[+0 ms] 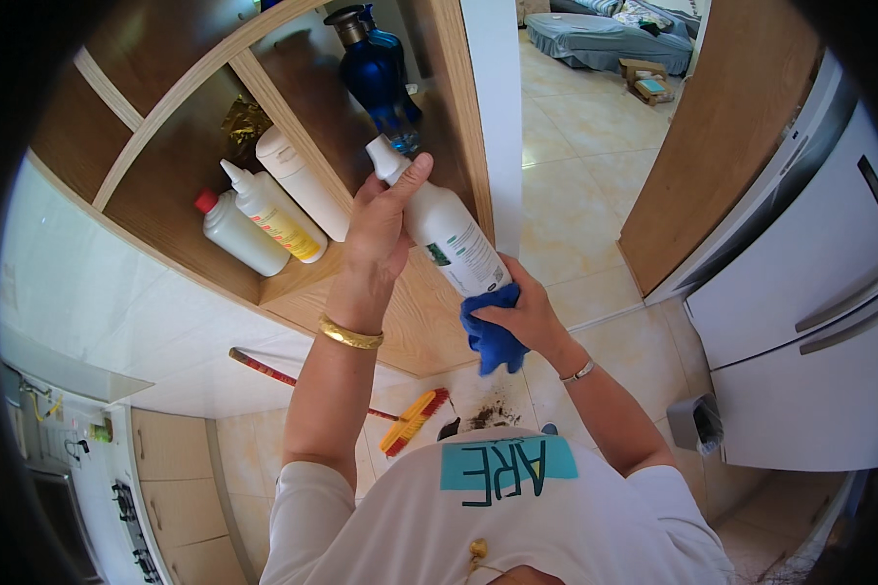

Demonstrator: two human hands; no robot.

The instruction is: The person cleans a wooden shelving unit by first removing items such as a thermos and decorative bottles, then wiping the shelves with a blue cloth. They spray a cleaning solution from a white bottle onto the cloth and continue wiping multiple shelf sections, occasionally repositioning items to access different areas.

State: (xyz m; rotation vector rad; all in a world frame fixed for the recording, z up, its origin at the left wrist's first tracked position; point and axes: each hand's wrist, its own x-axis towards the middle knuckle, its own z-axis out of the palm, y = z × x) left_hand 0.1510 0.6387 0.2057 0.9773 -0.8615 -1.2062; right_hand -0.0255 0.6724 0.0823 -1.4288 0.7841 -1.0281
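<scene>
My left hand (pixel 384 219) grips a white plastic bottle (pixel 450 238) near its white cap; the bottle is tilted and bears printed writing. With my right hand (pixel 523 311) I hold a blue cloth (pixel 494 333) against the bottle's base. Behind the bottle, a blue glass bottle (pixel 373 77) stands in an open compartment of the wooden shelf unit (pixel 410 314). The compartment to the left holds a white bottle with a red cap (pixel 242 234), a nozzle bottle with a yellow label (pixel 282 219), a larger white bottle (pixel 304 183) and crumpled gold foil (pixel 245 124).
A yellow and red broom (pixel 413 423) lies below, beside dark dirt (pixel 494 415) on the tiled floor. A grey bin (pixel 695 423) stands by the white refrigerator (pixel 797 329) at right. Beyond the doorway are a bed (pixel 607 40) and a cardboard box (pixel 647 82).
</scene>
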